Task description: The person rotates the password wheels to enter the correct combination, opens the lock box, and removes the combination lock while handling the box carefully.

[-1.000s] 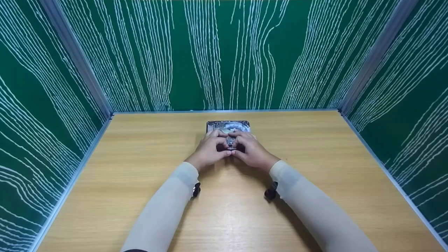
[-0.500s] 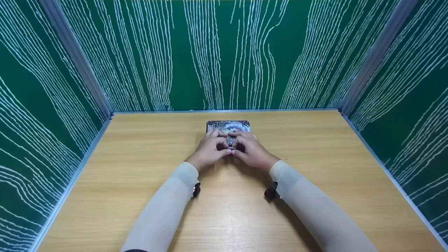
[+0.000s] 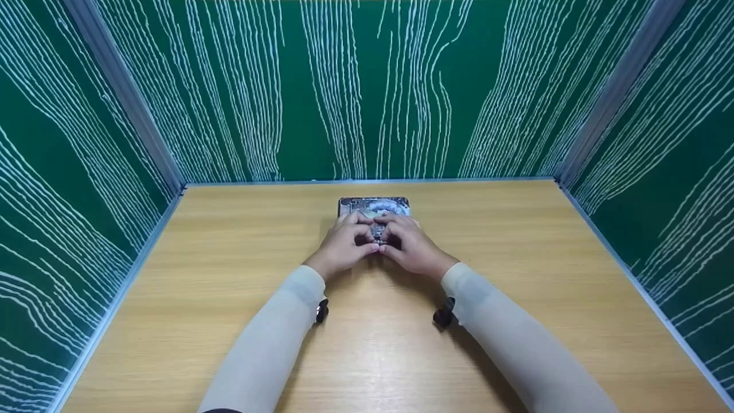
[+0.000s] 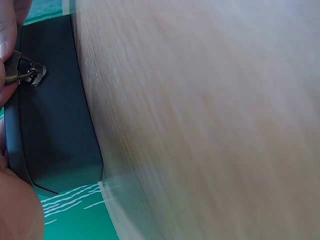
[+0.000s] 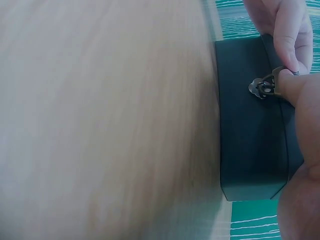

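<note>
A dark box [image 3: 375,206] with a patterned top stands towards the back of the wooden table. On its smooth front is a bronze-coloured metal latch [image 5: 268,86], with a ring and a small plate. My left hand [image 3: 344,241] and right hand [image 3: 408,244] lie over the box's near corners, fingers bent on the lid. Both thumbs meet at the front edge, pinching the latch. In the left wrist view part of the latch [image 4: 32,74] shows beside the thumbs, and its outer end is hidden by them. The hands cover much of the lid.
The wooden table [image 3: 373,355] reaches back to a green wall [image 3: 309,115] with white wavy lines. Similar panels rise at left and right, joined by grey corner posts [image 3: 126,92]. Small black devices [image 3: 444,314] are strapped at both wrists.
The left thumb tip has shifted very slightly at the front edge of the box. Both arms and the box have stayed in place.
</note>
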Available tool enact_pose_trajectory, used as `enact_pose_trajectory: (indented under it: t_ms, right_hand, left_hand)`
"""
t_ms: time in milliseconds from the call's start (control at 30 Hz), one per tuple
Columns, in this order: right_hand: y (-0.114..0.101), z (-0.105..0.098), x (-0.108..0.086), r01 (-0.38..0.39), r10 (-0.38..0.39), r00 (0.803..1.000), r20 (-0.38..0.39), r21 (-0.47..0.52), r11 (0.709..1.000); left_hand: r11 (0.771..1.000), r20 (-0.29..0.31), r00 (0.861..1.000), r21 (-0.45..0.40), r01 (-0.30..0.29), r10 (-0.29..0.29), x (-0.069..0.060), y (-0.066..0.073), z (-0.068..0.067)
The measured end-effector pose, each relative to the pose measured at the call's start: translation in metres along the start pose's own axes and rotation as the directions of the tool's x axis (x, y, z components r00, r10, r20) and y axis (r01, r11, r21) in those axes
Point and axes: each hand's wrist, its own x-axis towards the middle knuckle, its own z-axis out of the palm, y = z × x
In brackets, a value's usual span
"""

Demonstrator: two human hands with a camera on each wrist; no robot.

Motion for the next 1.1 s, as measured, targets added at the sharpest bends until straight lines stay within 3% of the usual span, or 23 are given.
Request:
enact_pose_trajectory:
  t_ms: [367, 1100]
  right_hand:
    - [-0.0011, -0.001, 0.0, 0.003, -0.003, 1.0, -0.003, 0.006, 1.0]
    - [-0.0006, -0.0003, 0.0004, -0.018, 0.018, 1.0, 0.002, -0.006, 1.0]
  left_hand:
    - [1.0, 0.009, 1.0, 0.012, 0.023, -0.023, 0.0001, 0.0009, 0.0002]
    - [1.0, -0.004, 1.0, 0.013, -0.018, 0.018, 0.0002, -0.0021, -0.0003]
